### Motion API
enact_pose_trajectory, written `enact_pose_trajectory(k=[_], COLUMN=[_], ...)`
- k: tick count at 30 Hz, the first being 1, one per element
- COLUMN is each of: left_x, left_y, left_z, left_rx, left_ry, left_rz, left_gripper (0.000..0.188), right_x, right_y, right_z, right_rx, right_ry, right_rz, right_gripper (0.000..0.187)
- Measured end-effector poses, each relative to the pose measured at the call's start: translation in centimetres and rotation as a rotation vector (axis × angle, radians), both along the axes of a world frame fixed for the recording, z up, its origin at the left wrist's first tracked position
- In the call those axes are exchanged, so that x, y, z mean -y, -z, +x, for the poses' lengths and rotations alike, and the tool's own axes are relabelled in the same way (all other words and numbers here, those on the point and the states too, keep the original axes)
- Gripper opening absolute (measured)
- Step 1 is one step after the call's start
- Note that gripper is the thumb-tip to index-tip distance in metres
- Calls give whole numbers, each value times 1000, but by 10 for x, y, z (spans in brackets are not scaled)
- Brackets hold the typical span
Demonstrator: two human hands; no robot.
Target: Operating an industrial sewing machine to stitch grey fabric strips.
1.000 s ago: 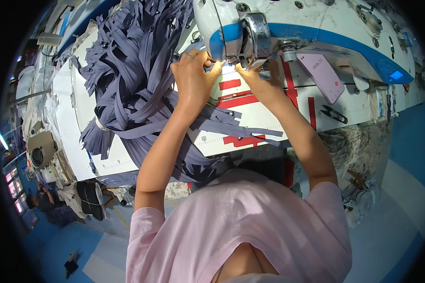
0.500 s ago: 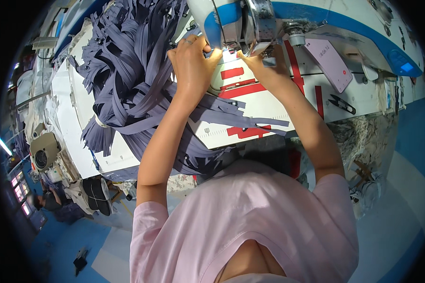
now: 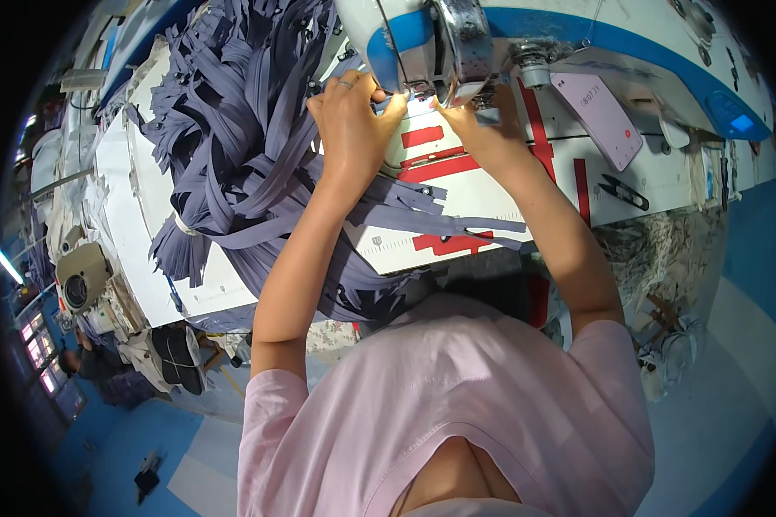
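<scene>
My left hand, with a ring on one finger, is bent beside the needle area of a white and blue sewing machine. Its thumb and fingers close together at the presser foot. From the other side my right hand reaches in, thumb and fingertips pinched close to the foot. Whatever the fingertips hold there is too small and hidden to make out. A large heap of grey-purple zippers lies left of my left hand. A few loose zipper ends stretch across the white machine bed below my wrists.
Red tape strips mark the bed. To the right lie a pink phone and black thread snips. A pale tie binds part of the heap. Another person is at the far left, among piled fabric.
Both hands stay at the presser foot, with only a slight shift of the right hand and forearm to the left. The zippers lie as before.
</scene>
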State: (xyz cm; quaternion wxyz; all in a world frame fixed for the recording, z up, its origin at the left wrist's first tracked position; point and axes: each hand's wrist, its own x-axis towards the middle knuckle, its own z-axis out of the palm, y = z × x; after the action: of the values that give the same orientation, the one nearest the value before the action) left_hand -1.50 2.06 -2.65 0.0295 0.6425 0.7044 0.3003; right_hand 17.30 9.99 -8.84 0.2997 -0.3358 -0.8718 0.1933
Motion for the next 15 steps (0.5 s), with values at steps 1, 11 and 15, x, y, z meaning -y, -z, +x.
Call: enact_pose_trajectory(k=[1, 11, 15], left_x=[-1, -3, -3], left_y=[1, 5, 8], left_z=[0, -1, -1], left_rx=[5, 24, 36], left_ry=[0, -16, -14], left_rz=[26, 22, 27], left_gripper=[20, 22, 22], right_x=[-1, -4, -4], right_y=[-1, -5, -7], right_z=[0, -5, -6], right_rx=[-3, -33, -43], right_ry=[1, 2, 4], right_rz=[13, 137, 191], right_gripper=[41, 32, 29])
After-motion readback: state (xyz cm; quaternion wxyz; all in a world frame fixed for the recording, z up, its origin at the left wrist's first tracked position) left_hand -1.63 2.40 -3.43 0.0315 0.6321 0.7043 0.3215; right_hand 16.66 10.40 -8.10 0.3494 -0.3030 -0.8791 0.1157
